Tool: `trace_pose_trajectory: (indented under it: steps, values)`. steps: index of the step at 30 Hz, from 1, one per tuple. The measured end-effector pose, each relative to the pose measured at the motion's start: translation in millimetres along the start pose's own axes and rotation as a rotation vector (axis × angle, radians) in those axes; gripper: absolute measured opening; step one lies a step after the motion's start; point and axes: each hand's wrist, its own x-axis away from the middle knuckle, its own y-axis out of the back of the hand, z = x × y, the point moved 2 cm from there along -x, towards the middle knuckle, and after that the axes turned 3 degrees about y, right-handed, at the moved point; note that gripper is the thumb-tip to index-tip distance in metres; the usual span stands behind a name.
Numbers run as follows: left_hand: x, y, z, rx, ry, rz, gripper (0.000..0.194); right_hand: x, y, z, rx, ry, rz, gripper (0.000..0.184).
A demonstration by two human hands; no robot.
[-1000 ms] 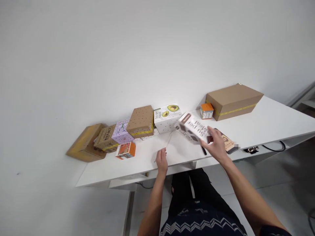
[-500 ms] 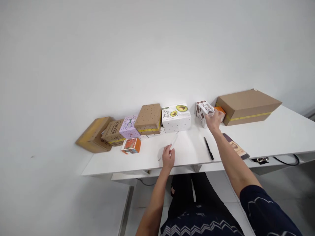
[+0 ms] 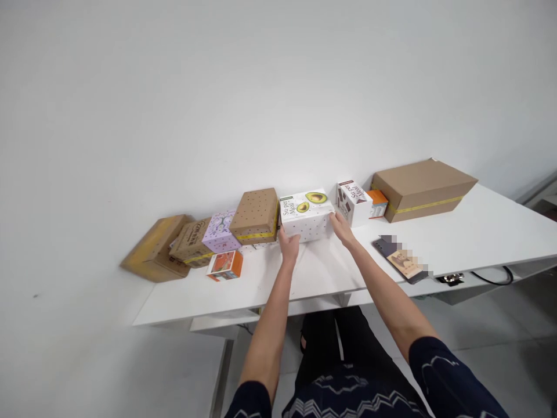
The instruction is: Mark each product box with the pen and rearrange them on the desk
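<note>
A white "Super Meal" box [image 3: 307, 219] with avocado pictures stands on the white table near the wall. My left hand [image 3: 289, 247] grips its front left corner, thumb on the front face. At the opposite end, my right hand [image 3: 342, 230] holds the front right corner. Some fingertips are hidden by the box's sides. To its left is a dotted cardboard box [image 3: 256, 215] with yellow tape. Just to its right sits a smaller white "Super Meal" box [image 3: 354, 203] with brown chocolate pictures, beside an orange and white box [image 3: 378, 203].
A large cardboard box [image 3: 424, 188] stands at the right. Farther left are a purple patterned box [image 3: 221, 231], a printed brown carton [image 3: 191, 242], another cardboard box [image 3: 156, 249] and a small orange box [image 3: 225, 265] in front. A phone [image 3: 400, 261] lies near the table's [image 3: 491, 232] front edge.
My right hand has left the chocolate-picture box and moved left to the avocado box. My left hand has risen from the tabletop to the same box. The black pen is out of sight.
</note>
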Motion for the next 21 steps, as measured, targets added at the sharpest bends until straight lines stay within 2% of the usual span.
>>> trace_pose_trajectory:
  steps: [2,5,8,11,15,18,21]
  values:
    - [30,16.9,3,-0.061,0.054,0.004,0.050,29,18,-2,-0.011,0.005,-0.014,0.047]
    - [74,45.9,6,-0.116,0.024,-0.039,0.034,80,44,-7,-0.041,0.011,-0.054,0.049]
    - [92,63.0,5,-0.147,0.038,-0.038,0.043,116,59,-11,-0.039,-0.077,-0.047,0.052]
    - [85,64.1,0,-0.192,0.074,0.053,0.044,123,63,-9,0.032,-0.096,-0.040,0.053]
    - [77,60.3,-5,-0.159,0.049,0.163,0.043,112,61,-8,0.057,-0.002,-0.012,0.050]
    - [84,62.1,8,-0.072,0.041,0.174,0.051,114,54,-17,-0.106,0.047,0.013,0.043]
    - [97,65.9,33,0.000,0.064,0.121,0.056,125,44,-34,-0.200,-0.021,-0.016,0.033]
